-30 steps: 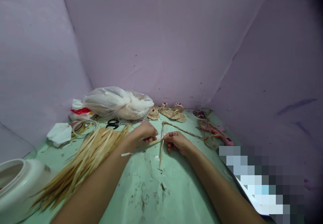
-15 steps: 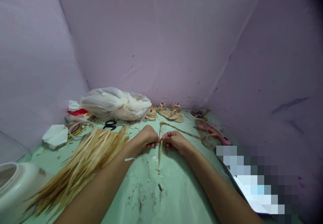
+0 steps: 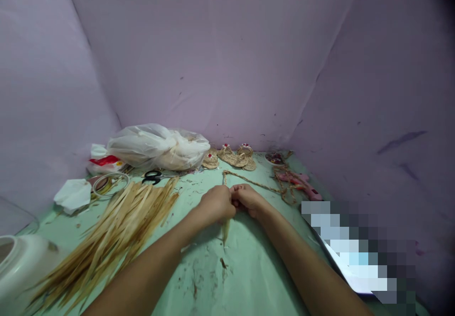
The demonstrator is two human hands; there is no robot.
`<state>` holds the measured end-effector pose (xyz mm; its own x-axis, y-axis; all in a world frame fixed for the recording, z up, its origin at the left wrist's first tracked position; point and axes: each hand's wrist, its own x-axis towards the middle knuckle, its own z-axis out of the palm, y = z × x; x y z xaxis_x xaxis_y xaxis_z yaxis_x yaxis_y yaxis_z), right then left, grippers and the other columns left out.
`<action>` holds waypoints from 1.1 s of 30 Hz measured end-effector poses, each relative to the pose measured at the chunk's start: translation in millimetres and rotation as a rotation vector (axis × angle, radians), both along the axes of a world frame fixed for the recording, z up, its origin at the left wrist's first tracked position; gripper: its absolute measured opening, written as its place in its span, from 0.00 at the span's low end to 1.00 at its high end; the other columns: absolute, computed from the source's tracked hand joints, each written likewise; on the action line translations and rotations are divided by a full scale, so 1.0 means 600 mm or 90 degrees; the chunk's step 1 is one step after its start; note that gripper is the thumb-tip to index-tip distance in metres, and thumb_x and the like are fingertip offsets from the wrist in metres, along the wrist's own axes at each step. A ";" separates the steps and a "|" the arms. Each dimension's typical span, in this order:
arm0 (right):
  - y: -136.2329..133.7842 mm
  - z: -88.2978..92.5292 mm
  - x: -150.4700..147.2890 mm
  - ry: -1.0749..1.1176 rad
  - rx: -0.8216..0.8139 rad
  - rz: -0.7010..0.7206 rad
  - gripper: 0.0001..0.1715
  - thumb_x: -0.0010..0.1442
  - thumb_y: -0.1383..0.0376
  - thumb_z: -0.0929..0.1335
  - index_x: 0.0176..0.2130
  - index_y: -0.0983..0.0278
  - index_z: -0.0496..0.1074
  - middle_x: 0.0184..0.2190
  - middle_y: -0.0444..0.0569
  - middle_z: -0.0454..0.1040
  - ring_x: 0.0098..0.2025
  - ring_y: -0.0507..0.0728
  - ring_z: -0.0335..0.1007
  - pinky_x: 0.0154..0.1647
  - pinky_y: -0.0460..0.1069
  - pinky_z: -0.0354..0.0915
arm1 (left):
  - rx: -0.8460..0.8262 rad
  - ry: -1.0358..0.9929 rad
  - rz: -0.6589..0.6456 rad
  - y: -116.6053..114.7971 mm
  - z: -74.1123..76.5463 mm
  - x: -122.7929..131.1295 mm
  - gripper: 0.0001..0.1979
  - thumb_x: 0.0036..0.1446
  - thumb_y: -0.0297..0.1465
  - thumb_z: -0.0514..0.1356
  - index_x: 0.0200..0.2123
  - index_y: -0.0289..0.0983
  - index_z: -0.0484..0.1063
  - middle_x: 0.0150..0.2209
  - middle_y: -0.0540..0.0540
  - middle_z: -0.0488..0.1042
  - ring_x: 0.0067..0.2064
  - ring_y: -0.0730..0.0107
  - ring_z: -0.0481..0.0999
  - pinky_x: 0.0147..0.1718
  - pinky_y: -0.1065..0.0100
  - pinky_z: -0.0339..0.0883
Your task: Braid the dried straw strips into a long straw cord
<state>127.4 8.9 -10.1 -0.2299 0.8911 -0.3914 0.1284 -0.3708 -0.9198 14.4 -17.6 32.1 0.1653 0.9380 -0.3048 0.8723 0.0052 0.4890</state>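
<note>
My left hand (image 3: 217, 203) and my right hand (image 3: 248, 197) meet at the middle of the table, fingers closed round the near end of a thin braided fibre cord (image 3: 251, 181). The cord runs away from my hands, bends sharply, then trails right to a loose tangle. Below my left hand hang the flat, pale loose strands (image 3: 226, 230) of that end. My left hand covers the part being gripped. A bundle of dry straw-coloured fibre strips (image 3: 117, 226) lies to the left of my left forearm.
Along the back are a tied plastic bag (image 3: 156, 146), woven slippers with red beads (image 3: 236, 157) and a bowl of beads (image 3: 274, 158). Scissors (image 3: 152, 177) and tape rolls (image 3: 110, 184) lie left; a pink glue gun (image 3: 302, 183) right. A white tub (image 3: 31, 264) stands near left.
My left hand has moved right and slightly nearer, over the cord, and now touches my right hand. The whole view has shifted slightly.
</note>
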 end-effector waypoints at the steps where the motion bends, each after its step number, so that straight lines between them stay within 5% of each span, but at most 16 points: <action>1: 0.001 0.000 0.001 0.012 0.008 0.008 0.05 0.38 0.74 0.62 0.17 0.67 0.65 0.07 0.38 0.57 0.10 0.44 0.48 0.11 0.40 0.50 | -0.021 -0.041 0.014 0.008 0.003 -0.008 0.05 0.39 0.28 0.58 0.23 0.33 0.71 0.21 0.45 0.70 0.23 0.71 0.69 0.20 0.73 0.55; 5: 0.004 -0.001 0.005 0.041 0.013 0.030 0.05 0.43 0.70 0.64 0.18 0.68 0.65 0.08 0.38 0.58 0.11 0.44 0.48 0.11 0.40 0.46 | -0.087 -0.285 0.204 0.038 0.002 -0.033 0.05 0.43 0.24 0.53 0.23 0.31 0.68 0.17 0.49 0.67 0.15 0.79 0.60 0.14 0.75 0.50; 11: 0.005 0.000 0.007 0.053 0.016 0.038 0.02 0.42 0.72 0.64 0.20 0.68 0.65 0.12 0.42 0.66 0.12 0.44 0.53 0.12 0.40 0.48 | -0.335 -0.552 0.195 0.042 -0.027 -0.021 0.05 0.45 0.22 0.50 0.22 0.31 0.65 0.17 0.50 0.65 0.14 0.83 0.59 0.14 0.79 0.51; 14: 0.005 0.005 0.010 0.040 0.018 0.065 0.01 0.41 0.72 0.65 0.21 0.68 0.66 0.14 0.42 0.67 0.13 0.44 0.53 0.13 0.40 0.49 | -0.336 -0.528 0.186 0.042 -0.035 -0.023 0.06 0.43 0.20 0.49 0.19 0.31 0.64 0.13 0.51 0.62 0.13 0.82 0.58 0.13 0.78 0.50; 20: 0.010 0.008 0.015 -0.216 0.133 0.145 0.05 0.38 0.75 0.64 0.17 0.67 0.67 0.10 0.41 0.64 0.14 0.47 0.57 0.16 0.41 0.53 | -0.137 -0.290 0.140 0.040 -0.040 -0.020 0.07 0.39 0.23 0.52 0.13 0.34 0.60 0.07 0.53 0.55 0.10 0.79 0.53 0.11 0.74 0.46; 26: 0.009 0.014 0.018 -0.514 0.359 0.136 0.05 0.38 0.70 0.66 0.20 0.65 0.73 0.17 0.46 0.71 0.20 0.50 0.61 0.18 0.43 0.50 | -0.105 -0.299 0.134 0.046 -0.055 -0.017 0.06 0.37 0.23 0.54 0.13 0.34 0.60 0.08 0.55 0.53 0.11 0.81 0.51 0.12 0.74 0.42; 33: -0.009 0.042 0.013 -0.531 0.323 0.186 0.07 0.39 0.67 0.65 0.18 0.66 0.74 0.12 0.44 0.64 0.17 0.48 0.55 0.17 0.44 0.46 | -0.146 -0.333 0.172 0.043 -0.049 -0.020 0.06 0.36 0.25 0.53 0.12 0.34 0.60 0.09 0.54 0.55 0.11 0.81 0.51 0.12 0.74 0.40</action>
